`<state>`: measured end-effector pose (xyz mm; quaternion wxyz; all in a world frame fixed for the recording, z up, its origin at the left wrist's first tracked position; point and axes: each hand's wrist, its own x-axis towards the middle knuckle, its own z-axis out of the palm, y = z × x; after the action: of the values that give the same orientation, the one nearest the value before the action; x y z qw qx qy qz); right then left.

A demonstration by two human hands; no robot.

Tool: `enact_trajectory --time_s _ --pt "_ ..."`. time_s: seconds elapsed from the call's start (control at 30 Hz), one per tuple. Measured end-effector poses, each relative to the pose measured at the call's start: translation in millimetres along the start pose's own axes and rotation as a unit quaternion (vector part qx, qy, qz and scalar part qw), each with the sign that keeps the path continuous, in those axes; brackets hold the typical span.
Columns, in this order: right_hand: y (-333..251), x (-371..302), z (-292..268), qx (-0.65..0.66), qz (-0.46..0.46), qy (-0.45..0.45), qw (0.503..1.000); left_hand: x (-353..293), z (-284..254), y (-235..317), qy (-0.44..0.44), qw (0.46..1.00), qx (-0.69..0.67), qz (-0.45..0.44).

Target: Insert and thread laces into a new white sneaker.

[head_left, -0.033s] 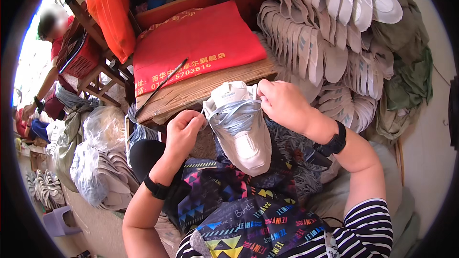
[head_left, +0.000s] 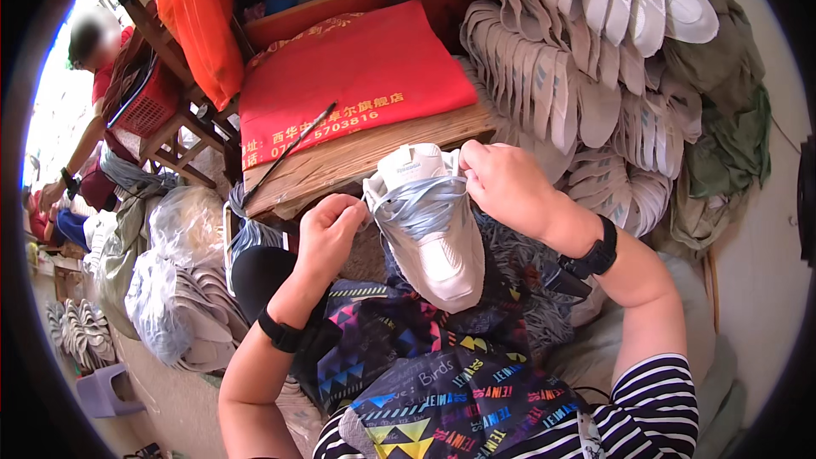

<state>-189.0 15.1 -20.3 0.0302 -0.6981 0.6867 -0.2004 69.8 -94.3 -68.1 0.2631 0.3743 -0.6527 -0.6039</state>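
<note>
A white shoe upper (head_left: pixel 450 268) is in front of me above my lap, its toe pointing toward me and its tongue (head_left: pixel 415 166) away. Pale blue shoelace (head_left: pixel 422 211) crosses its opening in several strands. At the upper's left edge, my left hand (head_left: pixel 331 234) is closed in a pinch at the lace side. My right hand (head_left: pixel 507 185) pinches at the right edge near the tongue, where a blue strand runs to its fingertips. The bits between the fingers are mostly hidden. A dark patterned apron (head_left: pixel 408 374) covers my lap.
Beyond the shoe, a wooden bench (head_left: pixel 357 157) carries a red bag (head_left: pixel 357 76) and a thin black hook-like tool (head_left: pixel 289 157). Stacked shoe uppers (head_left: pixel 544 76) rise at the right. Left are a plastic-wrapped bundle (head_left: pixel 183 242) and a purple stool (head_left: pixel 106 393). Another person (head_left: pixel 98 68) sits far left.
</note>
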Motion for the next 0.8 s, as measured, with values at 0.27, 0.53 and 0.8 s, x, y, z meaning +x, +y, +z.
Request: enact_trajectory --time_s 0.27,0.53,0.8 --pt "2 16 -7 0.296 0.148 -0.092 0.939 0 0 29 -0.041 0.992 -0.032 -0.117" --pt "25 22 -9 0.483 0.203 -0.202 0.827 14 5 6 -0.039 0.998 0.001 -0.057" --pt "45 28 -13 0.544 0.147 -0.267 0.782 24 -17 29 -0.075 0.972 0.204 0.091"
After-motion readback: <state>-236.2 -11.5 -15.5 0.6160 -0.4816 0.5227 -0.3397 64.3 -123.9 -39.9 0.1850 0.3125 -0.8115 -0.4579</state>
